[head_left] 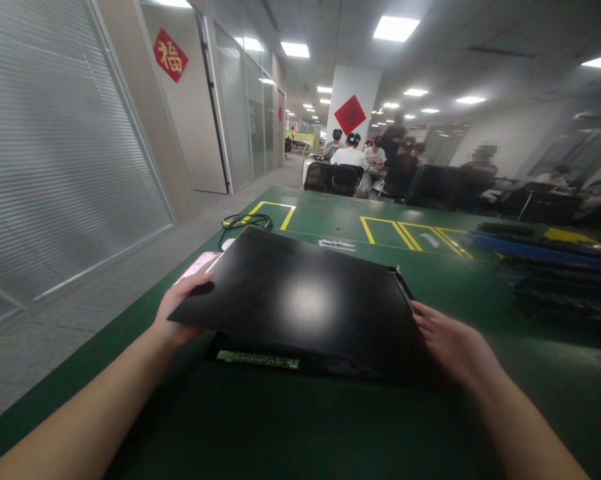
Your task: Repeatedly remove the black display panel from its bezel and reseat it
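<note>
table first: a green mat [330, 427] fills the lower view, with yellow boxes [275, 212] taped on its far part and people seated at desks well beyond it. black panel [300, 293] comes next, a wide thin sheet with a glossy face, held just above the mat and tilted, its near edge raised. a stack of dark trays [550, 257] lies well apart on the right.

my left hand [180, 313] has the panel's near left corner pinched: the thumb lies on top, and the other fingers are hidden beneath. my right hand [450, 343] rests against the near right edge with its fingers stretched out straight. i cannot tell whether they hook under the sheet or only touch it.

i judge that a sheet this thin and broad will sag or twist if one corner carries it, so i'd want the right fingers under the edge to match the left, the thumbs light and near the rim, off the shiny face, and both sides level.

a black cable [245, 220] loops near the far left corner, a pale pink slab [197, 265] lies just beside the left edge, a green circuit strip [257, 360] shows below the near edge, and small white parts [336, 245] sit past the far edge. i'd stay clear of each.
</note>
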{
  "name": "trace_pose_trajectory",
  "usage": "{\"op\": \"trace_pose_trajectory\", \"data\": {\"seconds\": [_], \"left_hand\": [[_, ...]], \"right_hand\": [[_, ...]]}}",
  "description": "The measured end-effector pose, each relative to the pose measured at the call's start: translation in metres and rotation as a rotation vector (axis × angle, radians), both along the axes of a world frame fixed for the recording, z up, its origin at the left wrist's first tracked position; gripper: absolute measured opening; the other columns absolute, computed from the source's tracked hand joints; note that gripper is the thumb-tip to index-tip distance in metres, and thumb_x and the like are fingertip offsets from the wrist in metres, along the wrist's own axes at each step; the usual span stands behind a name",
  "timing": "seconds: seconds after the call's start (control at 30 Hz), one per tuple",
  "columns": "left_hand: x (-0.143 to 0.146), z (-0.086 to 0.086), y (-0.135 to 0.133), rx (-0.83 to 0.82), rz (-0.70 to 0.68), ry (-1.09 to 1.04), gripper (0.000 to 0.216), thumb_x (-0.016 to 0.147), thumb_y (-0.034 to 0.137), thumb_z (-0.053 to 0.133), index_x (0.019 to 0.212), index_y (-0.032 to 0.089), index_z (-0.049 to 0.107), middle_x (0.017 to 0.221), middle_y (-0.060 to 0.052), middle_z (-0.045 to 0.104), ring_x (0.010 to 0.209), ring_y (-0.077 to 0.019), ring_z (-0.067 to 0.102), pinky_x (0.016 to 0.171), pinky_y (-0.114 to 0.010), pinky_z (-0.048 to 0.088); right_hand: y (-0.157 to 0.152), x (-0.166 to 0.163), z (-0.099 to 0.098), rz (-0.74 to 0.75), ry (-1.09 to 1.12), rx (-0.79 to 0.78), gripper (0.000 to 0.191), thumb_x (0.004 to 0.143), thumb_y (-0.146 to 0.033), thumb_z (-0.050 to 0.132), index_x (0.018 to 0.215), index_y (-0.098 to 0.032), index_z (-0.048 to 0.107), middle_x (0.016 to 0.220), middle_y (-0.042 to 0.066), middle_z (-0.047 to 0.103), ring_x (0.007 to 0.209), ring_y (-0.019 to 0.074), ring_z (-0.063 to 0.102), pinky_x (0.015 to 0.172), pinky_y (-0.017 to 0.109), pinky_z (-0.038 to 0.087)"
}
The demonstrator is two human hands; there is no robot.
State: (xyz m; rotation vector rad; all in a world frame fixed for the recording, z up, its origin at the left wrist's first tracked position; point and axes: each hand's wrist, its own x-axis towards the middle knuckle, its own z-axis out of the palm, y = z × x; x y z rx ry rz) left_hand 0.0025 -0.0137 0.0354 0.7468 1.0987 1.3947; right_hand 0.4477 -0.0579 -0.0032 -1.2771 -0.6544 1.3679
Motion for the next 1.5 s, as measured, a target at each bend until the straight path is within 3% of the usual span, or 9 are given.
{"op": "trace_pose_trajectory", "data": {"seconds": [0.13,0.27,0.47,0.6,0.77,1.23,1.5], "left_hand": [[0.003,-0.003,0.001,-0.003,-0.025,0.046,0.048,0.072,0.024,0.065,0.119,0.023,0.065,0.101,-0.002,0.078,0.084,-0.0261,0.075,0.069,-0.035,0.062],[0.007,-0.005,0.001,0.09,-0.096,0.125,0.045,0.078,0.032,0.063,0.122,0.025,0.063,0.115,-0.001,0.075,0.098,-0.0281,0.072,0.073,-0.034,0.061],[0.008,-0.01,0.002,0.074,-0.138,0.054,0.042,0.083,0.038,0.068,0.122,0.026,0.064,0.116,0.002,0.076,0.107,-0.0261,0.069,0.085,-0.03,0.057],[0.007,-0.016,0.002,0.046,-0.201,0.097,0.056,0.084,0.05,0.066,0.135,0.03,0.057,0.123,0.0,0.074,0.112,-0.0278,0.068,0.089,-0.033,0.057],[0.006,-0.018,0.002,-0.014,-0.226,0.125,0.066,0.081,0.055,0.067,0.141,0.034,0.052,0.126,-0.001,0.072,0.112,-0.0295,0.068,0.083,-0.035,0.059],[0.009,-0.016,0.002,-0.036,-0.226,0.07,0.06,0.075,0.04,0.078,0.13,0.027,0.06,0.112,-0.001,0.077,0.101,-0.0272,0.072,0.071,-0.028,0.058],[0.008,-0.024,0.007,-0.024,-0.205,0.145,0.052,0.077,0.036,0.076,0.125,0.024,0.061,0.101,-0.004,0.077,0.072,-0.0195,0.073,0.06,-0.026,0.056]], "right_hand": [[-0.001,-0.006,0.004,-0.117,-0.017,0.001,0.077,0.067,-0.018,0.066,0.14,-0.021,0.04,0.1,0.012,0.075,0.091,0.0237,0.071,0.078,0.036,0.055],[0.001,-0.005,0.001,-0.157,-0.156,0.021,0.083,0.066,-0.023,0.069,0.143,-0.022,0.04,0.098,0.009,0.076,0.091,0.0219,0.069,0.072,0.03,0.053],[0.007,0.001,-0.009,-0.197,-0.294,0.045,0.09,0.059,-0.026,0.076,0.143,-0.023,0.044,0.089,0.004,0.075,0.069,0.0142,0.059,0.054,0.021,0.043],[0.008,0.001,-0.01,-0.211,-0.308,0.042,0.088,0.056,-0.028,0.078,0.139,-0.021,0.048,0.083,0.004,0.072,0.062,0.0136,0.055,0.048,0.022,0.04],[0.007,0.0,-0.008,-0.235,-0.309,0.031,0.084,0.055,-0.029,0.079,0.133,-0.019,0.051,0.083,0.005,0.072,0.053,0.0114,0.051,0.044,0.022,0.036],[0.006,-0.002,-0.006,-0.275,-0.348,0.038,0.07,0.055,-0.029,0.079,0.12,-0.019,0.056,0.078,0.003,0.071,0.049,0.009,0.047,0.041,0.021,0.034],[0.006,-0.001,-0.008,-0.295,-0.403,0.033,0.06,0.057,-0.03,0.078,0.112,-0.02,0.059,0.075,0.002,0.07,0.048,0.0082,0.045,0.041,0.021,0.032]]}}
